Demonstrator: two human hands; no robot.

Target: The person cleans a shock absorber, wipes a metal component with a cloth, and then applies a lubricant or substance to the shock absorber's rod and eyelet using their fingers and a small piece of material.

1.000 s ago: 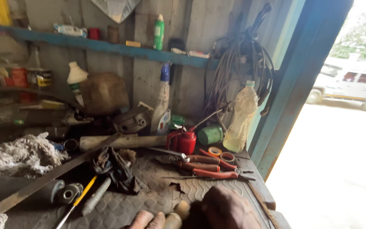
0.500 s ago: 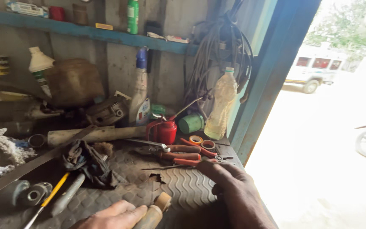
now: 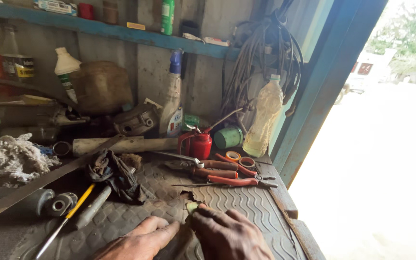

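Right hand [image 3: 229, 233] pinching a small pale-green piece [image 3: 192, 207] at the torn edge of the rubber bench mat [image 3: 246, 200], left hand [image 3: 140, 240] resting flat, unclenched, beside it; next, apparently, steady fingertip control.

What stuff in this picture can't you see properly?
- Small pale thing at the right hand: head view, mostly covered by the fingers, so its kind and the grip are unclear.
- Left hand: cut off by the bottom edge.
- Vehicle outside: washed out by bright daylight.
- Hanging cables: their tops run off the top edge.
- Yellow-handled screwdriver: its tip leaves the bottom edge.
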